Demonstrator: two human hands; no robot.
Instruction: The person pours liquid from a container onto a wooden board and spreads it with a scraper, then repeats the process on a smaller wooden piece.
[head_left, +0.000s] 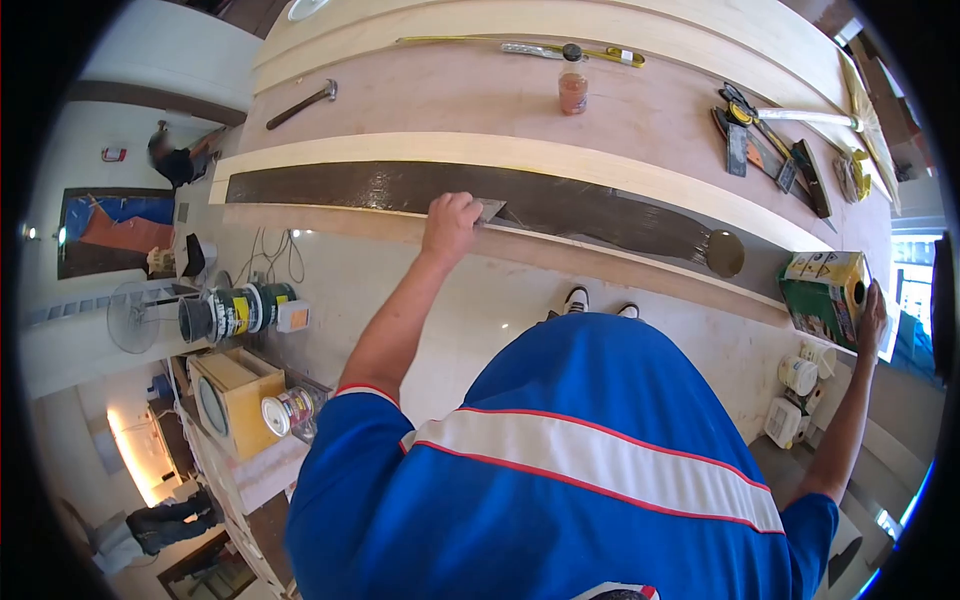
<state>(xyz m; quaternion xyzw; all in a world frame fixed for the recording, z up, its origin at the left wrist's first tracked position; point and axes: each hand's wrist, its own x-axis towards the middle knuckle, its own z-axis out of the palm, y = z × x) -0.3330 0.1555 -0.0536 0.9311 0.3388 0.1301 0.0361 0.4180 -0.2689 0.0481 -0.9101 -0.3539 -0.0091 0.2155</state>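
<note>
My left hand is closed around a flat scraper, whose blade rests on a long board coated in dark, wet-looking glue. Toward the board's right end lies a round brown puddle of the same sort of liquid. At that end is a green and yellow rectangular can with a dark round opening. My right hand is against the can's right side, gripping it; some of its fingers are hidden.
Behind the board are a hammer, a bottle, a tape measure and several hand tools. Buckets and a fan stand at left. White tubs sit at lower right. Another person is far left.
</note>
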